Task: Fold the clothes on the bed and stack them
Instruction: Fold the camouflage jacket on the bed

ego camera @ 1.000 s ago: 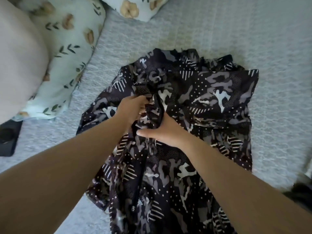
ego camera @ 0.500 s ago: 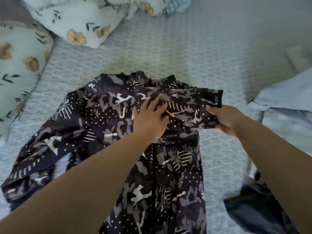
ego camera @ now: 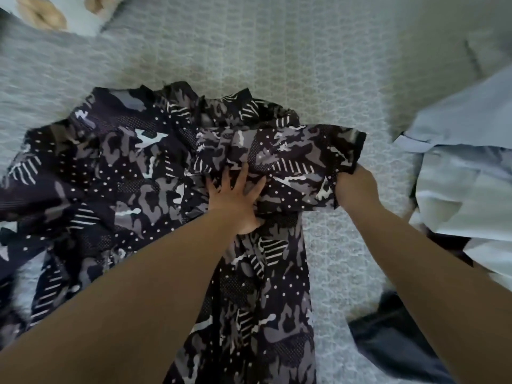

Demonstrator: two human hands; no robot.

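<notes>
A dark camouflage-print shirt (ego camera: 133, 173) with white dots and stripes lies spread over the grey textured bedspread (ego camera: 277, 51). My left hand (ego camera: 235, 200) presses flat on the middle of the shirt with fingers spread. My right hand (ego camera: 356, 187) grips the end of the shirt's right sleeve, which lies folded across toward the middle. Both bare forearms reach in from the bottom of the view.
Pale blue clothing (ego camera: 460, 173) is piled at the right edge of the bed. A dark navy garment (ego camera: 393, 345) lies at the lower right. A floral pillow (ego camera: 47, 12) sits at the top left corner.
My hands parted from the shirt's middle: the right went to the sleeve end and gripped it, the left flattened on the cloth. The view shifted right, showing the pale blue pile.
</notes>
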